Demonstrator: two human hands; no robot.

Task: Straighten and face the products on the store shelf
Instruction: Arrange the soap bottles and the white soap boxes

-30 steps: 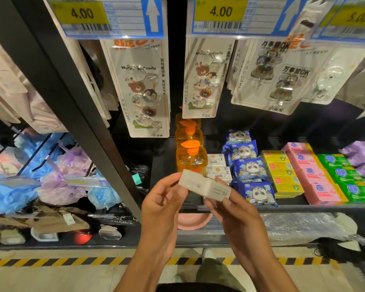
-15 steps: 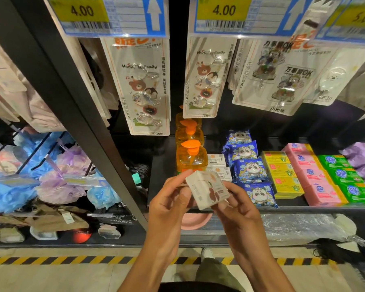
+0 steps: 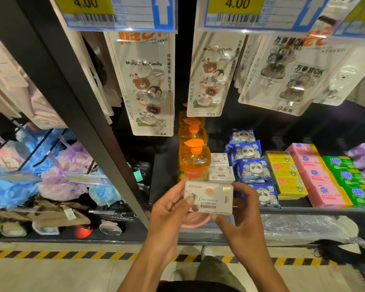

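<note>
I hold a small white soap box (image 3: 211, 197) between both hands, its printed face turned toward me, level, just in front of the shelf's front edge (image 3: 303, 210). My left hand (image 3: 169, 213) grips its left end and my right hand (image 3: 243, 216) grips its right end. Behind it on the shelf lie two matching white boxes (image 3: 220, 168) in a row. Left of them stand orange pump bottles (image 3: 193, 161). To the right lie blue panda packs (image 3: 251, 165), then yellow bars (image 3: 284, 173), pink bars (image 3: 316, 175) and green bars (image 3: 350, 178).
Carded hooks (image 3: 150, 85) hang above the shelf under price tags (image 3: 118, 11). A black upright post (image 3: 72, 102) divides off the left bay with bath puffs (image 3: 57, 175). A pink bowl (image 3: 195, 222) and plastic wrap (image 3: 299, 226) lie on the bottom shelf. Striped tape (image 3: 51, 255) marks the floor.
I turned the white box from edge-on, through a tilt, to level with its printed face toward me, and both hands moved slightly up toward the shelf.
</note>
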